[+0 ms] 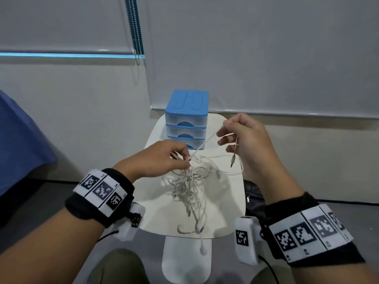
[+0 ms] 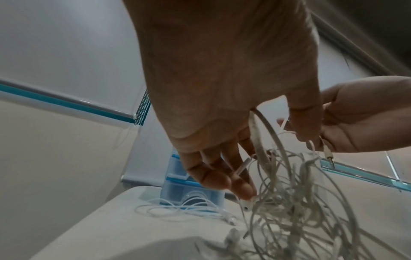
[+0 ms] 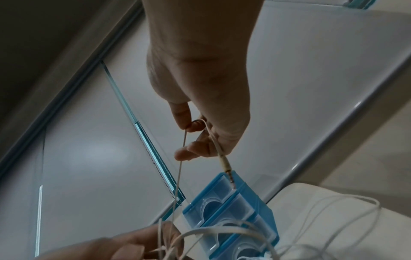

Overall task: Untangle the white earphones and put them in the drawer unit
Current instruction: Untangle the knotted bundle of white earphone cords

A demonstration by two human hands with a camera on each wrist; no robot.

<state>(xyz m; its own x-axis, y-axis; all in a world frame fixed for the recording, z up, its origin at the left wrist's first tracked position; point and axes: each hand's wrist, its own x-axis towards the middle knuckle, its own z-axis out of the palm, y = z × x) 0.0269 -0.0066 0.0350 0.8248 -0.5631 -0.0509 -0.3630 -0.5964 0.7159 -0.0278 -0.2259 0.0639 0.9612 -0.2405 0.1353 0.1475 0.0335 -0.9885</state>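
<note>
Untangling is under way: the left hand (image 1: 155,158) at nine o'clock pinches the knot of the white earphones (image 1: 190,181) over the table (image 1: 225,201); at two o'clock the right hand (image 1: 244,140) pinches the plug-end strand; next, ease it free gently; the drawer unit (image 1: 186,119) at twelve o'clock is closed.

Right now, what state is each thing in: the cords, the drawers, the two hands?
white earphones: tangled, bundle lifted, ends trailing on the table.
audio plug: dangling free below the right hand.
drawer unit: all three drawers closed.
left hand: pinching the knot.
right hand: pinching one strand.
</note>
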